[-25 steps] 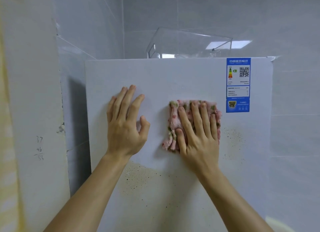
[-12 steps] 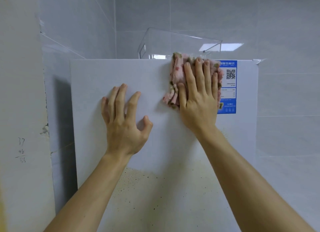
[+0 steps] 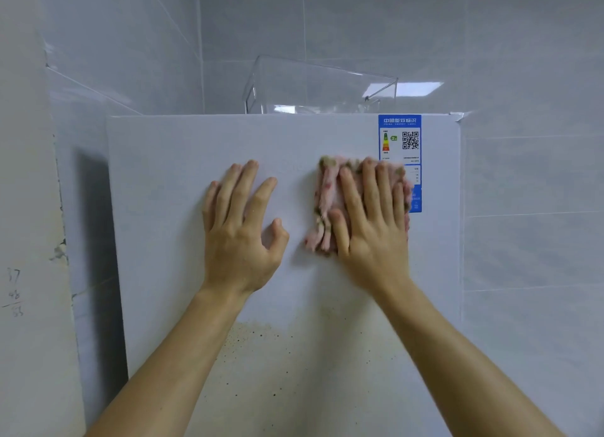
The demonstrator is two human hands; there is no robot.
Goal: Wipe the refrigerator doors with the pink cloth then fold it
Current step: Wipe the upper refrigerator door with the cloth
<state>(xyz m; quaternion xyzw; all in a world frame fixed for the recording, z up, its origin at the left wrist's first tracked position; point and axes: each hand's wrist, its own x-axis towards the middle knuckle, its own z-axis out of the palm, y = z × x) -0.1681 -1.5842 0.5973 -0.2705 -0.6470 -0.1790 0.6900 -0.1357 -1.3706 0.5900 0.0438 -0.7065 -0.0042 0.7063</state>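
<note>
Nearest, two bare forearms reach up from the lower edge of the view; between them, speckled stains (image 3: 261, 345) mark the lower part of the refrigerator door (image 3: 163, 207), so the wiping step is judged unfinished. Above the stains, the left hand (image 3: 240, 230) rests flat on the bare door, fingers spread; its grip is released and holds nothing. Just beside it, the right hand (image 3: 369, 227) presses the pink cloth (image 3: 322, 214) against the door; the fingers lie straight over the cloth, so this grip is also released, and palm pressure alone keeps the cloth in place.

Location: upper right area of the door, under the right hand; the cloth's right edge overlaps the lower part of the blue energy label (image 3: 399, 136).

Orientation: the cloth is bunched into a thick pad; its long axis runs up and down the door; loose folds show along its left side; its outline is blurred.

Handling, as judged: light, soft and limp, with no stiffness; it probably slides easily on the smooth door and drops if pressure is lifted; for folding, pinch two corners of one edge, not the bunched middle.

Farther back, a clear plastic box (image 3: 320, 90) stands above the door's top edge; behind it is the tiled wall (image 3: 523, 77).
</note>
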